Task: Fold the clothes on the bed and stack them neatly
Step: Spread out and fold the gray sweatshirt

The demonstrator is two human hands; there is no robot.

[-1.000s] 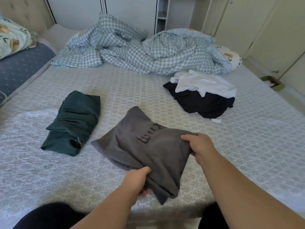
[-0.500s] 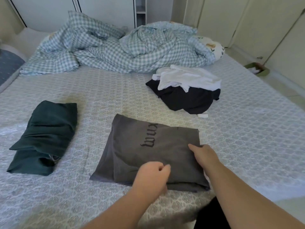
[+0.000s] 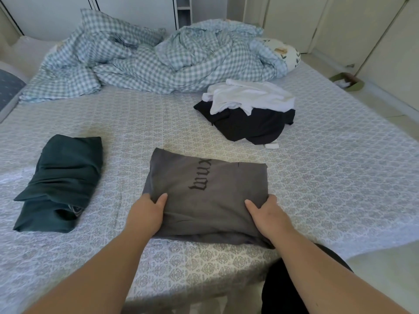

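Only readable text: dark gothic lettering on the folded grey shirt, upside down to the camera, partly cut by a fold. Looks like "xnm" or similar; exact letters can't be told. White tag by the black clothes: nothing legible.

both forearms are bare with no sleeves showing, and black clothing covers the lap below.

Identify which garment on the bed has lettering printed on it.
The folded grey garment held by both hands; the folded dark green one and the white and black clothes show none.
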